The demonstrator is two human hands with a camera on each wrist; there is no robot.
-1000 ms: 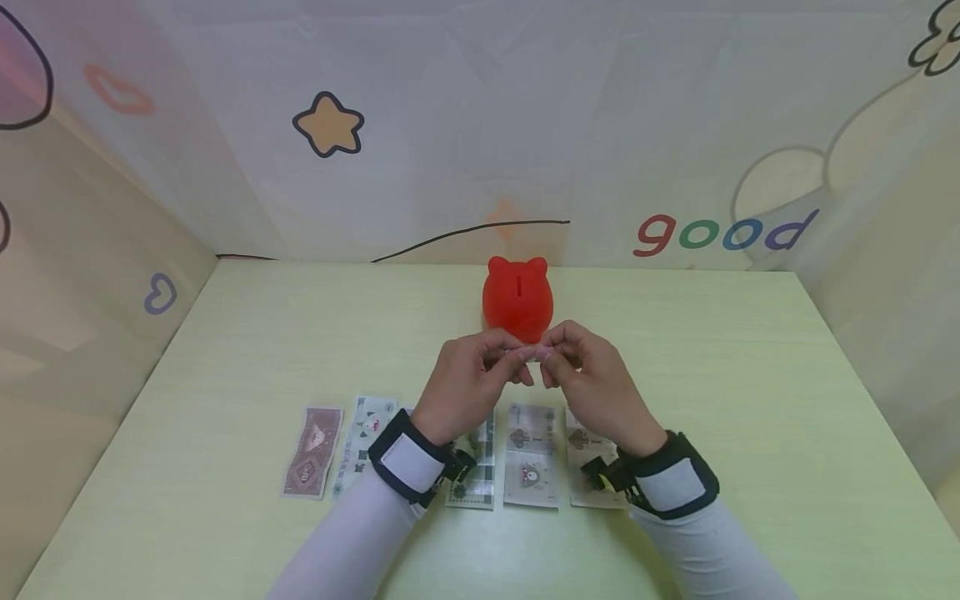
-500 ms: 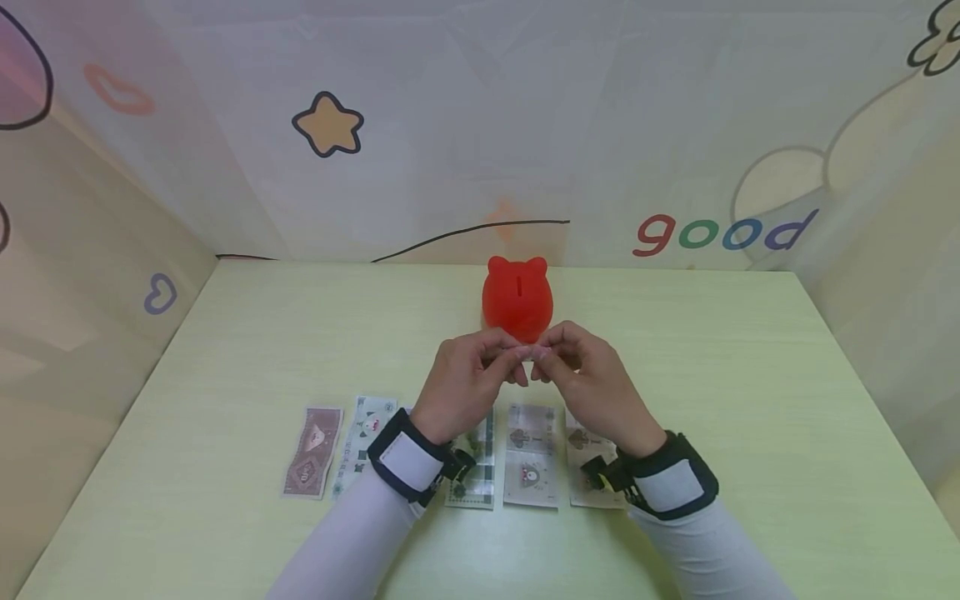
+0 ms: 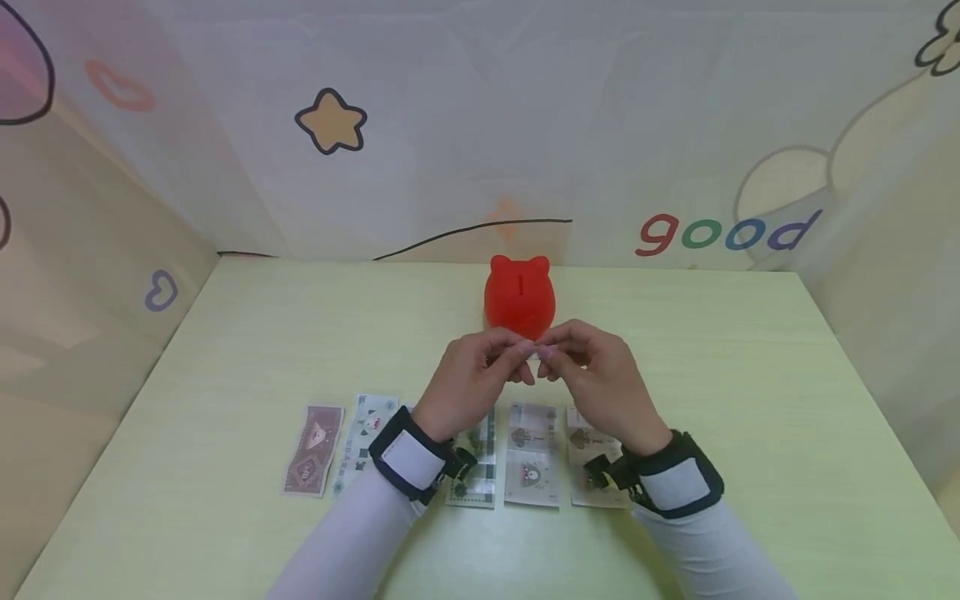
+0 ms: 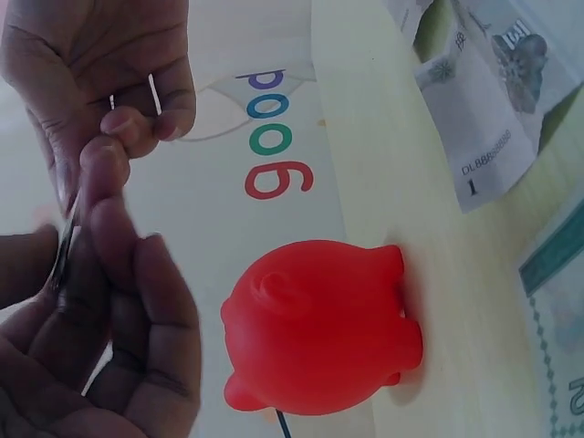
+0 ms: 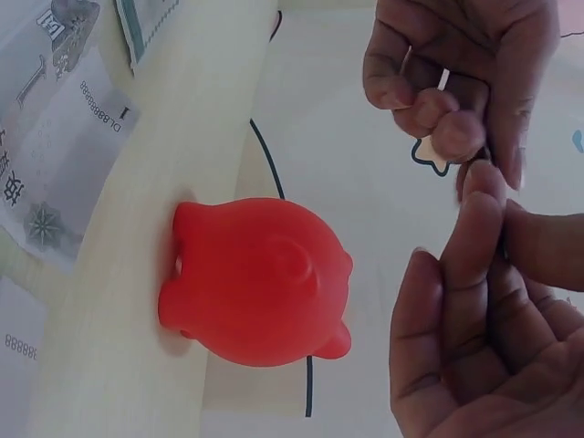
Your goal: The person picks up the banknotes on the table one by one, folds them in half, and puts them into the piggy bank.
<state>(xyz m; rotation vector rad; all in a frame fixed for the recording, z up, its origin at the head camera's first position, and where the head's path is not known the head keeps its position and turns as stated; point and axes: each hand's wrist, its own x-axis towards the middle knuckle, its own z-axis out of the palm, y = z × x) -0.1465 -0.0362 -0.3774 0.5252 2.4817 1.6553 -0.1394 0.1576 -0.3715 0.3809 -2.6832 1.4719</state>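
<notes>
Both hands meet in front of the red piggy bank (image 3: 519,300), which stands upright with its slot on top. Between thumb and fingers, my left hand (image 3: 468,379) pinches a thin piece of paper (image 4: 64,251), seen nearly edge-on and mostly hidden. My right hand (image 3: 600,375) pinches at the same spot, its thumb and fingertips close to the left ones. The other fingers of both hands are bent. From the right wrist view, the piggy bank (image 5: 260,281) is apart from the fingers, beyond them.
Several play banknotes lie in a row nearer me: a brown one (image 3: 313,450), a bluish one (image 3: 367,442), a green one (image 3: 472,492) and greyish ones (image 3: 531,467), some partly under the wrists. A printed cloth backdrop (image 3: 480,125) rises behind the table (image 3: 750,375).
My hands stay in nearly the same place. The fingertips shift slightly against each other, and the right hand has edged a little to the right. The piggy bank and banknotes stay put.
</notes>
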